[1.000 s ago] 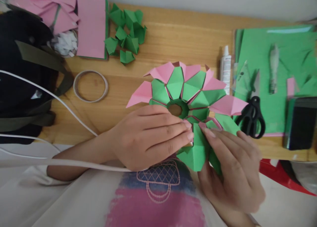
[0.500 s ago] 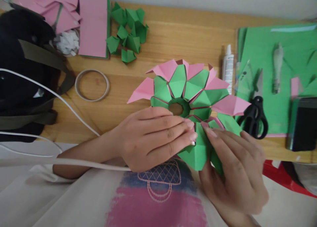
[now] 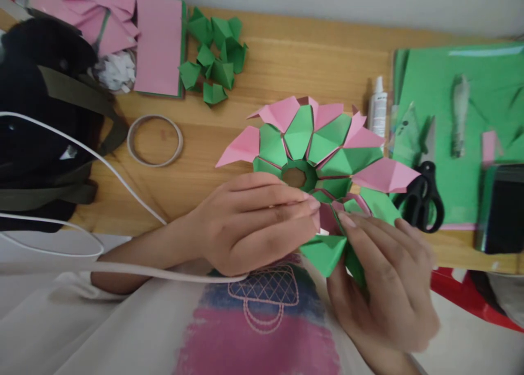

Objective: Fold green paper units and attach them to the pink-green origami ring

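A ring-shaped paper flower (image 3: 300, 132), made of folded green and pink pieces around a round central opening, is held above the table. My left hand (image 3: 254, 222) is closed on its near left part, fingers together and tips by the opening. My right hand (image 3: 385, 271) grips the near right side, thumb below and fingers on top. Between the two hands a green folded paper piece (image 3: 325, 252) sticks out toward my body. Pink paper shows just above it, and part of the flower is hidden under my fingers.
Several folded green pieces (image 3: 216, 53) lie at the back beside pink sheets (image 3: 159, 45). A tape roll (image 3: 130, 140) sits left, near a black bag (image 3: 45, 124) and white cables. A glue tube (image 3: 377, 107), scissors (image 3: 426, 186), green sheets (image 3: 434, 75) and a dark box (image 3: 501, 208) are right.
The green piece between my hands has tilted down toward me, uncovering pink paper behind it. Both hands keep nearly the same hold, and the view has shifted slightly.
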Available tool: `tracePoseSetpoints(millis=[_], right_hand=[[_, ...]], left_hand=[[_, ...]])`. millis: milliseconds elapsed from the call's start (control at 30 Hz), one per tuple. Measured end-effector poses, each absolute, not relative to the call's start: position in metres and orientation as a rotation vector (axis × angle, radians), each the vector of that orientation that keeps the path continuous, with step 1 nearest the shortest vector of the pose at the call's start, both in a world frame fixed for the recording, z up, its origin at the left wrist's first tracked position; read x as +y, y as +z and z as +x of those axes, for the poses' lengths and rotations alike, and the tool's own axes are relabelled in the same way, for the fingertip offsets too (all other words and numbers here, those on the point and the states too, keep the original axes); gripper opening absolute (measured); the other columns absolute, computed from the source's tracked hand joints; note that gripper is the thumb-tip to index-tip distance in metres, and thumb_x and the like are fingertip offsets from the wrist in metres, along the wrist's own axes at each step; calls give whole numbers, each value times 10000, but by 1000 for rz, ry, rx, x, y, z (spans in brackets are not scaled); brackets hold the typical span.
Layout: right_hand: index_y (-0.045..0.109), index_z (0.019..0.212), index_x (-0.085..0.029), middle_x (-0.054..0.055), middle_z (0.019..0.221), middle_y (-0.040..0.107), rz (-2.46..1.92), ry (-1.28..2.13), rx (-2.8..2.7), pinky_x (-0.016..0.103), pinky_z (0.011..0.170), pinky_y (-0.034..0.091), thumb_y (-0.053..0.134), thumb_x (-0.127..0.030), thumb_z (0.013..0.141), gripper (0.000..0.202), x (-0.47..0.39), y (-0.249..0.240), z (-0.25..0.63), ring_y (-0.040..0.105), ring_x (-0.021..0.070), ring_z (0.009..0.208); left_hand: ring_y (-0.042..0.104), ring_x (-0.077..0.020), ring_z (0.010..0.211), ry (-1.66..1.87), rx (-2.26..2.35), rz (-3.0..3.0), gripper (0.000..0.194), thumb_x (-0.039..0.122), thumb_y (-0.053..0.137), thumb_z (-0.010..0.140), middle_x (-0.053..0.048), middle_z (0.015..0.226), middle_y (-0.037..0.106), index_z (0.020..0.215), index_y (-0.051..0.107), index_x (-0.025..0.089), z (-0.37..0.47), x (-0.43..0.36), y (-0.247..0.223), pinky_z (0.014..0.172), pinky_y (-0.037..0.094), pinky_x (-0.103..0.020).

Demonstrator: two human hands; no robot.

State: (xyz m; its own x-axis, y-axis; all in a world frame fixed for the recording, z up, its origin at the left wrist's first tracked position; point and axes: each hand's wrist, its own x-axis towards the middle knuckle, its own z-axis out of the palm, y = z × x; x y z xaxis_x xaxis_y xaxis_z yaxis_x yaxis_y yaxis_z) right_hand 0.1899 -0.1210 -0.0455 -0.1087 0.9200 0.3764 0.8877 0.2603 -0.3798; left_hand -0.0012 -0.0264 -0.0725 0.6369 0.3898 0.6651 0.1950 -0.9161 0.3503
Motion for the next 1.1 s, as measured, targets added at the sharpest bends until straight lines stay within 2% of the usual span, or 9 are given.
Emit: tracePoseSetpoints(millis=[233,333,467,667,900,1100], right_hand=[[667,1052,-124,84,979,758,-1627,59,-2024,429,1040,451,611,-7,783,299,-121,-46,191,715,204,934],[675,1035,-134,87,981,762,-1626,55,-2016,428,1034,451,634,-28,797,264,-122,-47,191,715,205,933],[677,1024,-148,77,974,762,-1631,52,-2007,441,1012,460,659,-58,811,232,-122,-48,191,717,208,925],[684,1006,-135,83,962,757,-1615,55,-2018,438,1011,464,667,-55,800,221,-121,-48,192,720,215,917],[691,1005,-131,90,967,753,-1609,46,-2017,434,1025,451,655,-49,810,215,-122,-49,193,715,213,930],[693,1001,-137,89,959,749,-1605,40,-2035,438,1024,455,682,-57,793,223,-123,-49,194,718,219,916]], left_hand=[[646,-73,988,642,777,2408,128,211,543,973,14,977,726,970,669,227,0,-24,-49,928,485,-230],[640,-88,970,630,788,2386,140,235,516,985,20,903,713,948,650,222,0,-22,-47,937,469,-249],[630,-110,950,645,759,2343,116,271,550,973,23,872,707,1030,629,207,0,-20,-52,914,472,-267],[623,-122,942,643,753,2244,149,309,601,942,29,940,729,1033,603,191,1,-17,-54,879,491,-268],[625,-172,926,720,692,2385,68,233,647,914,42,878,758,853,654,205,-1,-20,-56,876,470,-370],[643,-149,947,747,748,2407,101,170,644,909,58,908,777,829,683,217,-2,-23,-55,931,447,-365]])
